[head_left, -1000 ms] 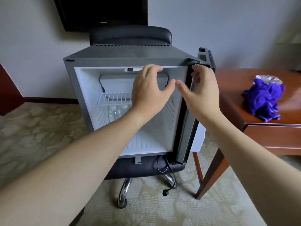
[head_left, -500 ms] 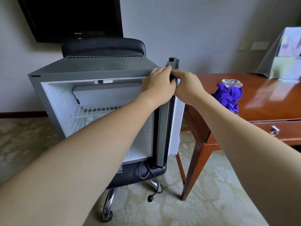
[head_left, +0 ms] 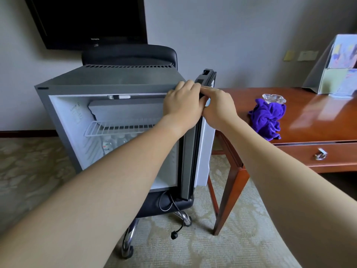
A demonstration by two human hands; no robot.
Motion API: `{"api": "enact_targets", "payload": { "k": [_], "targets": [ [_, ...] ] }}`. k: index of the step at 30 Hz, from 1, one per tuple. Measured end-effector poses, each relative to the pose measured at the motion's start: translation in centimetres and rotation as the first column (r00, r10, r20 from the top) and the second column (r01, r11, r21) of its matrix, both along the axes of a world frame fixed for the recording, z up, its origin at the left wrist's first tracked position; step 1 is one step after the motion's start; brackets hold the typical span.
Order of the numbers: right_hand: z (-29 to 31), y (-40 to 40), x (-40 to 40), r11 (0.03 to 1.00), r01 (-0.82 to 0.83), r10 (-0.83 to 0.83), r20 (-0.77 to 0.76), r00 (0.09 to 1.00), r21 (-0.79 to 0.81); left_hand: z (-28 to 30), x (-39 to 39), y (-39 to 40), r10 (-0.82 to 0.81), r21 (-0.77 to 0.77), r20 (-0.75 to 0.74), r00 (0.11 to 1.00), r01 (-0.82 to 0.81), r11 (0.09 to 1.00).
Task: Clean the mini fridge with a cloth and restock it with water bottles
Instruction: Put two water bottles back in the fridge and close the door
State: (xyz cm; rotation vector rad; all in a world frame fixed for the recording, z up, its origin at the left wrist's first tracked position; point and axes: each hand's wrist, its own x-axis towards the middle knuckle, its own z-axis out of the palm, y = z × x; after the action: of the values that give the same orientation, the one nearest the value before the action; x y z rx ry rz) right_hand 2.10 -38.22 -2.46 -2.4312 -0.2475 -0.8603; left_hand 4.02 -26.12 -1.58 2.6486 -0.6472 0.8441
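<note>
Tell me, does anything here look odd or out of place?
Yes: the mini fridge sits on an office chair's seat, not the floor, and its power plug dangles unplugged above the carpet.
</note>
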Motion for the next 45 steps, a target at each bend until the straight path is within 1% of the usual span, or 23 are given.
{"api": "enact_targets", "payload": {
  "k": [3, 7, 13, 18, 22, 27, 30, 32, 35, 38, 41, 45],
  "targets": [
    [-0.2, 0.9, -0.8, 0.999, -0.047, 0.047, 0.033, 0.998, -0.005, 0.0, -1.0, 0.9, 0.004, -0.028, 0.007, 1.000, -0.004, 1.000],
    [-0.7, 2.0, -1.5, 0.996, -0.073, 0.078, 0.094, 0.992, -0.056, 0.1, -2.6, 2.1, 0.053, -0.007, 0.009, 0.999, -0.053, 0.999],
    [-1.0, 4.1, -2.3, 0.993, -0.081, 0.088, 0.082, 0.993, -0.081, 0.5, -4.8, 4.7, 0.107, 0.036, 0.035, 0.994, -0.108, 0.993],
    [-0.4, 5.9, -3.7, 0.991, -0.087, 0.094, 0.062, 0.994, -0.107, 0.4, -6.1, 6.3, 0.152, 0.029, 0.040, 0.988, -0.153, 0.988],
    [-0.1, 7.0, -4.3, 0.985, -0.067, 0.070, 0.011, 0.998, -0.158, 0.2, -7.0, 7.9, 0.188, 0.049, 0.048, 0.981, -0.190, 0.981],
    [-0.2, 8.5, -4.6, 0.973, -0.080, 0.084, 0.012, 0.996, -0.218, -0.2, -7.9, 10.1, 0.203, 0.035, 0.070, 0.977, -0.206, 0.978],
    [-0.8, 9.2, -4.5, 0.951, -0.037, 0.051, 0.040, 0.998, -0.306, -0.7, -8.1, 10.7, 0.228, 0.039, 0.103, 0.968, -0.233, 0.972],
    [-1.0, 9.2, -4.5, 0.931, -0.014, 0.032, 0.043, 0.999, -0.366, -1.0, -8.2, 10.6, 0.265, 0.085, 0.134, 0.955, -0.277, 0.957],
    [-0.6, 8.6, -4.5, 0.904, -0.022, 0.017, -0.016, 1.000, -0.426, -1.2, -8.1, 9.8, 0.314, 0.137, 0.141, 0.939, -0.333, 0.933],
    [0.1, 7.6, -4.0, 0.881, -0.011, -0.023, -0.065, 0.998, -0.473, -1.2, -7.2, 8.9, 0.295, 0.130, 0.112, 0.949, -0.309, 0.942],
    [0.3, 6.3, -3.4, 0.879, 0.003, -0.060, -0.106, 0.993, -0.476, -1.2, -6.3, 7.5, 0.255, 0.125, 0.085, 0.963, -0.264, 0.956],
    [0.6, 4.7, -2.5, 0.884, 0.022, -0.120, -0.180, 0.976, -0.468, -1.2, -5.6, 6.7, 0.293, 0.092, 0.097, 0.951, -0.302, 0.949]
  ]
}}
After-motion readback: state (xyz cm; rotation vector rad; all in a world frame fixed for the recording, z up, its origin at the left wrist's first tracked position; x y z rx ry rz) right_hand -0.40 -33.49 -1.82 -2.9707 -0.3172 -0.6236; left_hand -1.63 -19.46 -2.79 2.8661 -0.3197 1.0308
